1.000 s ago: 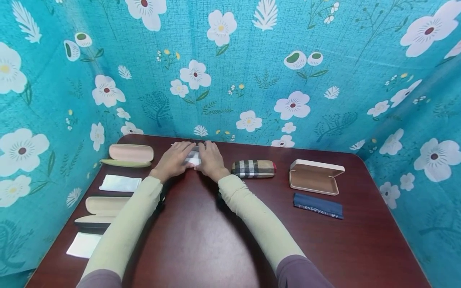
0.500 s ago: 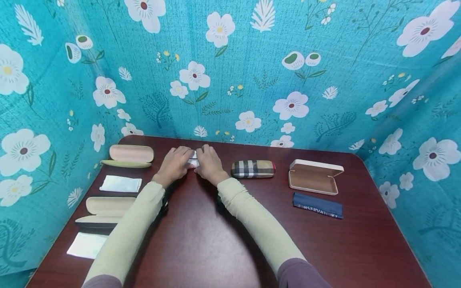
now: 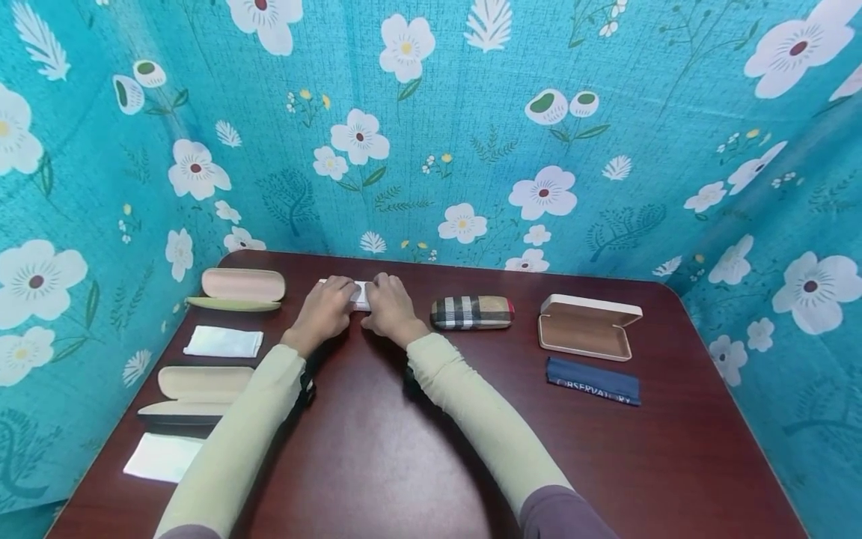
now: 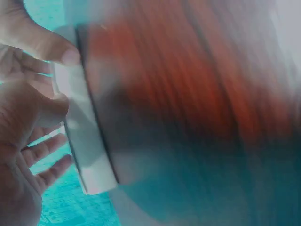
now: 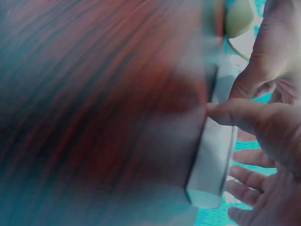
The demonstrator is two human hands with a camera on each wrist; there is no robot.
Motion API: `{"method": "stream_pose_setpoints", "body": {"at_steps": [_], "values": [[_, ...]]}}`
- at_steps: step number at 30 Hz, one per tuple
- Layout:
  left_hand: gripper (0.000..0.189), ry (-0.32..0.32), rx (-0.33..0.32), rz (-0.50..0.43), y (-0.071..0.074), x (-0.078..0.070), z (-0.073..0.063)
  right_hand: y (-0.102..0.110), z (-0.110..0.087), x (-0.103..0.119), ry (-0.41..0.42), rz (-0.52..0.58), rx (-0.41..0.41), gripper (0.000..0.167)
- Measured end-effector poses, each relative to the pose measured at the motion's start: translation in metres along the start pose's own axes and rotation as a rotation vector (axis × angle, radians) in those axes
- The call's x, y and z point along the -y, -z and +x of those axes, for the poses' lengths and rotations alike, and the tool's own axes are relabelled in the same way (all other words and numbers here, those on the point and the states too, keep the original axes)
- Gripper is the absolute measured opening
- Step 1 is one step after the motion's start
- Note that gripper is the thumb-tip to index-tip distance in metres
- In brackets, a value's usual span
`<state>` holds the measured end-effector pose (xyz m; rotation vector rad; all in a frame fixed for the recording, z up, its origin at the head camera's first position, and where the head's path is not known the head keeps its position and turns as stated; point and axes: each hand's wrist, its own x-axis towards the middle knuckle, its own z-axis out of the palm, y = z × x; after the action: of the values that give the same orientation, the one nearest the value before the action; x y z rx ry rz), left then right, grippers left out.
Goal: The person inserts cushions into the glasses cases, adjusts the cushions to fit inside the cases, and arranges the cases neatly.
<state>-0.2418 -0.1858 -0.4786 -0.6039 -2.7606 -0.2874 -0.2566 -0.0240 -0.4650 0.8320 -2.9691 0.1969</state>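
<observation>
A slim white glasses case (image 3: pixel 361 296) lies near the table's back edge, between my two hands. My left hand (image 3: pixel 326 308) grips its left end and my right hand (image 3: pixel 388 308) its right part. In the left wrist view the thumbs press the near face of the case (image 4: pixel 87 141), while other fingers reach behind it. The right wrist view also shows a thumb on the near face of the case (image 5: pixel 211 160), with fingers on the far side. The lid appears down. Its ends are partly hidden under my hands in the head view.
Right of my hands is a plaid case (image 3: pixel 473 313), then an open white case (image 3: pixel 586 337) with a navy cloth (image 3: pixel 592 382) before it. Down the left side stand a green case (image 3: pixel 242 288), a white cloth (image 3: pixel 224 342), a black case (image 3: pixel 182 408) and another cloth (image 3: pixel 161 457).
The white case's lid has come down: its grey-and-white inside showed at first, then a dark gap, now a plain white top. My fingers have curled in toward me over it.
</observation>
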Motion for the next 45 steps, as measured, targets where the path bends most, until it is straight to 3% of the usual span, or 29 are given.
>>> {"method": "stream_pose_setpoints", "body": {"at_steps": [6, 11, 17, 23, 39, 45], "values": [[0.028, 0.167, -0.014, -0.235, 0.012, -0.017, -0.009, 0.008, -0.012, 0.003, 0.004, 0.130, 0.010, 0.057], [0.029, 0.252, -0.013, -0.319, 0.022, -0.031, -0.015, 0.014, -0.027, 0.001, 0.034, 0.213, -0.024, 0.057], [0.025, 0.281, -0.021, -0.344, 0.027, -0.041, -0.027, 0.015, -0.046, -0.001, 0.090, 0.262, -0.077, 0.050], [0.024, 0.294, -0.004, -0.396, 0.033, -0.050, -0.039, 0.020, -0.060, -0.003, 0.078, 0.316, -0.085, 0.044], [0.017, 0.289, 0.032, -0.387, 0.041, -0.071, -0.074, 0.016, -0.091, 0.012, 0.021, 0.410, 0.005, 0.038], [0.015, 0.278, 0.030, -0.386, 0.041, -0.077, -0.095, 0.007, -0.098, 0.020, 0.064, 0.414, 0.038, 0.036]]}}
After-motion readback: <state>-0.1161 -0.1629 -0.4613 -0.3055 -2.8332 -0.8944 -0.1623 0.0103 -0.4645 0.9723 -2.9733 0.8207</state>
